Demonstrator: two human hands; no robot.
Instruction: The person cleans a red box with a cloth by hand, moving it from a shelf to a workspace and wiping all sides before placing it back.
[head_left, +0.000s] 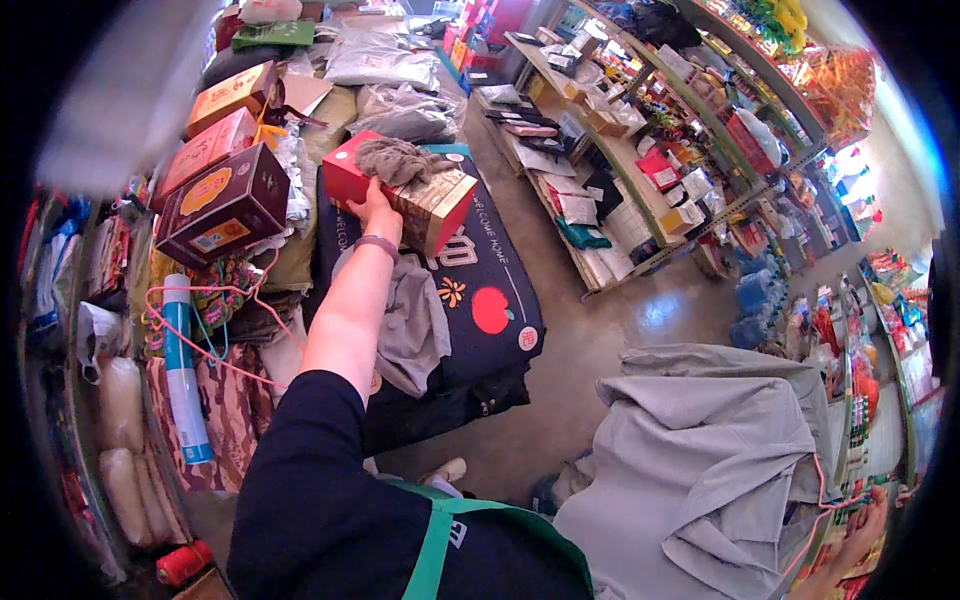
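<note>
My left hand (377, 213) reaches forward and touches the near side of a red and gold carton (442, 201), its fingertips close to a crumpled grey-brown cloth (401, 160) on top. Whether the fingers grip the carton or the cloth is unclear. The carton rests on a stack of dark printed doormats (487, 262). A grey cloth (412, 330) lies crumpled on the mats below my wrist. At the lower right, my right hand (862, 525) holds a pink hanger (821, 480) by its hook end. A large grey garment (697, 450) drapes from that hanger.
Boxes stand at the left, including a dark brown carton (225, 202). In front of them are a pink hanger (202, 289) and a blue-white roll (184, 375). Shelving with parcels (637, 172) lines the right, across a concrete floor (555, 360). Plastic-wrapped bundles (382, 64) lie ahead.
</note>
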